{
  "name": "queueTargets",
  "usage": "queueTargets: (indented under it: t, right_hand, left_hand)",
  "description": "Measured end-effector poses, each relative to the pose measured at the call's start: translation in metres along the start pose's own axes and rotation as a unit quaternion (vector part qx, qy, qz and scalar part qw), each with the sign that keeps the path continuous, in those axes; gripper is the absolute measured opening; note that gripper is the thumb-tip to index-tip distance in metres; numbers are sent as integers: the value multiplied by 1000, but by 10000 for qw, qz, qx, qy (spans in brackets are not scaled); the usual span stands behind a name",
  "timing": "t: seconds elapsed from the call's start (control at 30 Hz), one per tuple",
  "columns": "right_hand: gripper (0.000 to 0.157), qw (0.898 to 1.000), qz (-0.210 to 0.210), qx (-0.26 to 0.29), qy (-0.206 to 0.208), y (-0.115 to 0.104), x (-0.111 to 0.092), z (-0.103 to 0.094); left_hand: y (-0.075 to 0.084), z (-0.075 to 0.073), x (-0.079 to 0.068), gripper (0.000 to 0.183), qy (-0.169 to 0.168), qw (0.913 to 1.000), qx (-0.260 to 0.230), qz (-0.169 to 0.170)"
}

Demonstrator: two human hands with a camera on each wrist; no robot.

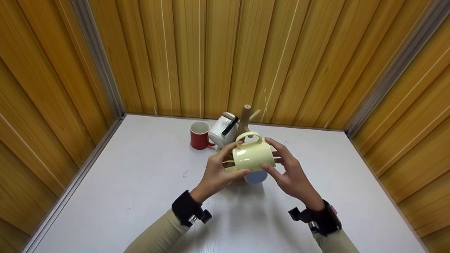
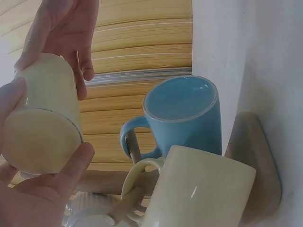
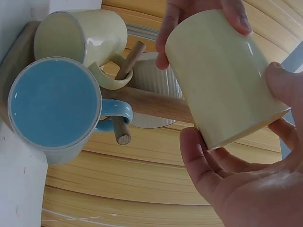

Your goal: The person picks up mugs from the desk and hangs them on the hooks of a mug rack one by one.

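Note:
A pale yellow mug (image 1: 254, 157) lies on its side in the air in front of a wooden mug tree (image 1: 245, 117), its handle pointing up. My left hand (image 1: 219, 172) holds one end, thumb in front and fingers behind. At the other end my right hand (image 1: 290, 174) grips it the same way. In the left wrist view, a blue mug (image 2: 189, 127) and a second pale yellow mug (image 2: 203, 189) hang by their handles from the lower pegs. The right wrist view shows the held mug (image 3: 222, 75) between both hands, beside the tree's post (image 3: 154, 104).
On the white table (image 1: 147, 182), a red mug (image 1: 199, 137) stands upright left of the tree. A white mug (image 1: 221, 129) with a black handle hangs tilted on an upper peg. Wood-patterned walls (image 1: 218, 56) enclose the table at the back and sides.

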State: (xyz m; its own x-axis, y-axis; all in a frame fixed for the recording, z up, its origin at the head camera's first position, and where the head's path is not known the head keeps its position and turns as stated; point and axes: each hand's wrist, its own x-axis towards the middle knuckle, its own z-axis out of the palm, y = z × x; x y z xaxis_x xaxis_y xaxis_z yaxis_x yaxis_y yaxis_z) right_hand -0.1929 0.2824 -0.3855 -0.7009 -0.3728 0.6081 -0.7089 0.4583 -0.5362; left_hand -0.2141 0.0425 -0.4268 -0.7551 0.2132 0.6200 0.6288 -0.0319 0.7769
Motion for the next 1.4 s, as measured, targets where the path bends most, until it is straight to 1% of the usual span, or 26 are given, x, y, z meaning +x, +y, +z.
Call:
queueTargets:
  t: [0.13, 0.37, 0.5, 0.6, 0.73, 0.93, 1.13, 1.23, 1.4]
  right_hand:
    - [76, 10000, -8, -64, -1, 0, 2, 1]
    - [70, 9999, -135, -29, 85, -13, 8, 1]
    - [71, 9999, -114, -31, 24, -3, 9, 3]
    - [72, 10000, -82, 19, -37, 8, 8, 3]
    - [72, 9998, -97, 82, -126, 16, 9, 3]
    - [70, 9998, -111, -9, -154, 21, 8, 4]
    - [64, 9998, -56, -93, -158, 24, 10, 6]
    - [63, 9998, -19, -82, -195, 26, 12, 6]
    - [64, 9997, 34, -55, -237, 26, 15, 6]
  left_hand:
    - [-5, 1, -1, 73, 15, 9998, -118, -127]
    - [-13, 4, -2, 72, 78, 9996, -134, -249]
    - [-14, 4, -1, 70, 123, 9993, -225, -274]
    - [-16, 4, -1, 69, 133, 9992, -217, -319]
    - [-17, 5, 0, 70, 146, 9991, -167, -359]
    - [-19, 6, 0, 71, 180, 9990, -59, -412]
    - [-18, 8, 2, 71, 187, 9979, 162, -597]
    - [-20, 9, 3, 74, 203, 9978, 115, -622]
    - [-22, 8, 2, 77, 177, 9983, 79, -557]
